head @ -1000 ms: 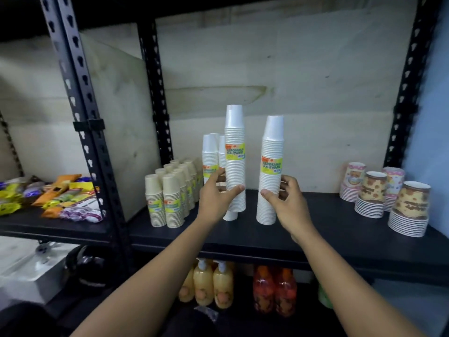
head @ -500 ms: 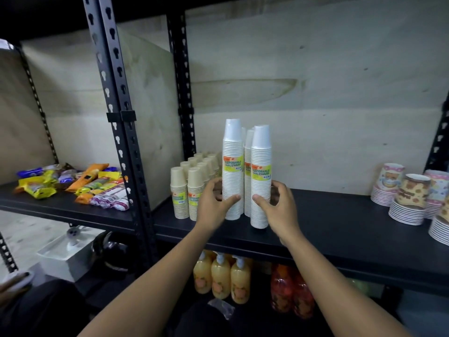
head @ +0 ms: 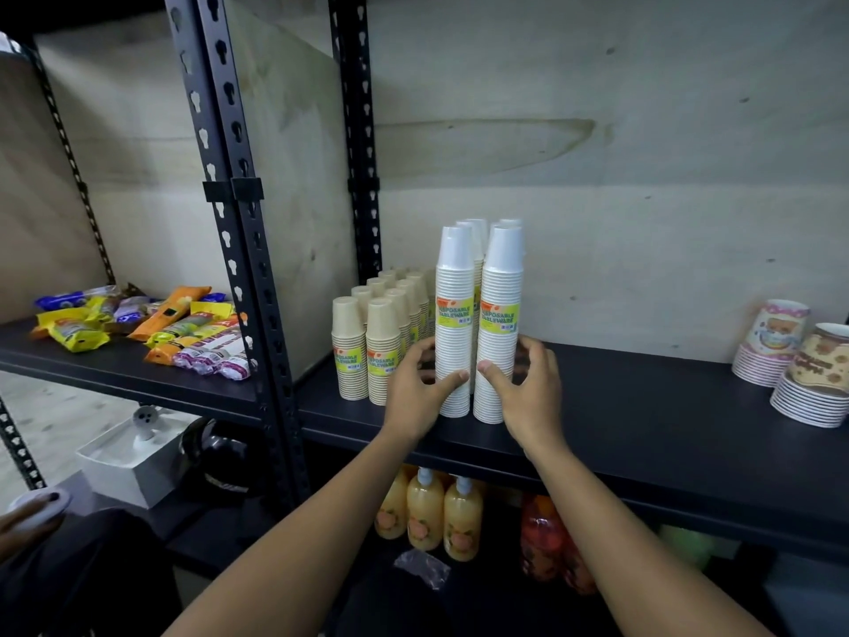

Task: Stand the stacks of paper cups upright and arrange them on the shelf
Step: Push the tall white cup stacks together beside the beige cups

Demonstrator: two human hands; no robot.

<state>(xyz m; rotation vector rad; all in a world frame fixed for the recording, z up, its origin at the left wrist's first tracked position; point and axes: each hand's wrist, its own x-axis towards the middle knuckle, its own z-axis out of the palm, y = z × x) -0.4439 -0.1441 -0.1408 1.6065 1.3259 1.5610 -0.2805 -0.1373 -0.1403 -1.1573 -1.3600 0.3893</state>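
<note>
As far as we can judge, the arranging is nearly done: short beige stacks (head: 367, 351) stand upright in rows at the left of the black shelf (head: 643, 397). Beside them our left hand (head: 416, 388) curls round a tall white stack (head: 455, 324); the second white stack (head: 500, 324), almost touching it, is clasped by our right hand (head: 528, 388). Both are ribbed, tapered paper columns with glossy yellow labels. Far right, printed cups (head: 790, 360) sit in low piles, perhaps left to tidy.

Black shelf (head: 643, 402); upright white cup stacks (head: 455, 287), beige cup stacks (head: 349, 342) left, patterned cups (head: 774, 342) right
</note>
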